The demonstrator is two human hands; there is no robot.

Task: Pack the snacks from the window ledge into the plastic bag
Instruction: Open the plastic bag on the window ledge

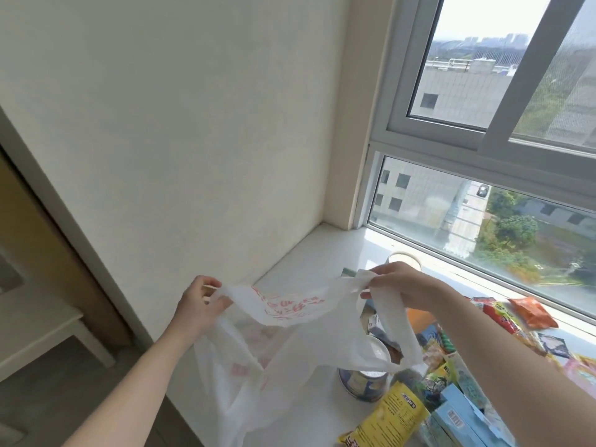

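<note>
A thin white plastic bag (274, 343) with red print hangs in the air above the left end of the white window ledge (325, 250). My left hand (201, 301) pinches its left rim and my right hand (400, 285) grips its right handle, stretching the mouth wide. Snacks lie on the ledge under my right arm: a yellow packet (392, 417), a blue round tin (364, 385) partly behind the bag, light blue boxes (458, 417), an orange pouch (532, 312) and several colourful packets (503, 321).
A round tub (404, 259) stands by the window glass behind my right hand. The cream wall (193, 140) closes the ledge's left end. A wooden door (42, 240) and a white stool (42, 330) are on the left over a grey floor.
</note>
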